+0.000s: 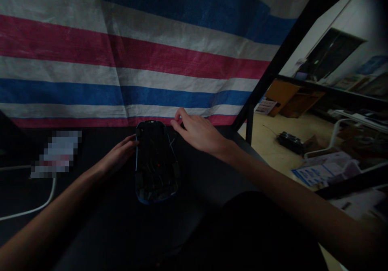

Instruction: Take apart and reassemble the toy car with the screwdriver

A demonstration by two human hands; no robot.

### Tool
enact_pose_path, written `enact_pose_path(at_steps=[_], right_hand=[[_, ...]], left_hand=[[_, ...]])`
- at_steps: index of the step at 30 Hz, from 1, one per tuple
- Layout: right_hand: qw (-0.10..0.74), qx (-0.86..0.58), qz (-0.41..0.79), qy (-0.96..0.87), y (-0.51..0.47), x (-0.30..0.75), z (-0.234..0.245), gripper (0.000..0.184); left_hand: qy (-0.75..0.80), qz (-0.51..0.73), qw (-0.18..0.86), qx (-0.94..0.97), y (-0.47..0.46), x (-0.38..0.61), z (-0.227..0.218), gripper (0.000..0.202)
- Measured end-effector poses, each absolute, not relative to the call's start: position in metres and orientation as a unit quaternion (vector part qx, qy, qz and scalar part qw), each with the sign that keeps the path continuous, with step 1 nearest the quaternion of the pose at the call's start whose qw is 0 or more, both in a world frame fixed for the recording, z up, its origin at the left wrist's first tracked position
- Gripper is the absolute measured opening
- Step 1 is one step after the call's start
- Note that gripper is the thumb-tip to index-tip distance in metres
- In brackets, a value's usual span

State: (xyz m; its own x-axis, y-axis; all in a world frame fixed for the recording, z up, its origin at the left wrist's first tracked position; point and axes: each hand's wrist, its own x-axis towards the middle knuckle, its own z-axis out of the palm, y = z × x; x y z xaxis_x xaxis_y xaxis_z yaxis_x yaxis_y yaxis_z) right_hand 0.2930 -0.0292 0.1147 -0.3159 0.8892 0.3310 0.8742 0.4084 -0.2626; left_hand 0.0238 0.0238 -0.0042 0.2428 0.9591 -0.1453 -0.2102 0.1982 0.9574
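A dark toy car (157,161) lies upside down on the black tabletop (118,222), its underside facing up and a bluish edge showing around it. My left hand (125,146) is at the car's left side, its fingertips against the edge; the thumb is hidden. To the right of the car's far end, my right hand (195,130) is raised with thumb and forefinger bent toward each other. Something small and dark shows between those fingers, too dim to name. Thin light lines (172,141) cross beside the car, just below the right fingertips.
A striped woven sheet (136,56) hangs behind the table. At the left are a blurred-out flat item (60,153) and a white cable (51,194). A black frame post (263,85) rises at the right; beyond it, another dark toy vehicle (290,141) and boxes (318,172) lie about.
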Motion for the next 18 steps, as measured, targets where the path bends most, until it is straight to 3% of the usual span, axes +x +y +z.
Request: enact_pose_path(at_steps=[4, 12, 18], right_hand=[[0.234, -0.492, 0.033, -0.838, -0.026, 0.300, 0.117, 0.017], [0.311, -0.386, 0.112, -0.861, -0.024, 0.298, 0.121, 0.027], [0.335, -0.397, 0.167, -0.838, -0.015, 0.291, 0.107, 0.025]], left_hand=[[0.427, 0.444, 0.650, 0.445, 0.023, 0.023, -0.003, 0.052], [0.408, 0.443, 0.650, 0.464, 0.023, 0.023, -0.004, 0.058], [0.415, 0.449, 0.646, 0.457, 0.025, 0.023, -0.005, 0.053]])
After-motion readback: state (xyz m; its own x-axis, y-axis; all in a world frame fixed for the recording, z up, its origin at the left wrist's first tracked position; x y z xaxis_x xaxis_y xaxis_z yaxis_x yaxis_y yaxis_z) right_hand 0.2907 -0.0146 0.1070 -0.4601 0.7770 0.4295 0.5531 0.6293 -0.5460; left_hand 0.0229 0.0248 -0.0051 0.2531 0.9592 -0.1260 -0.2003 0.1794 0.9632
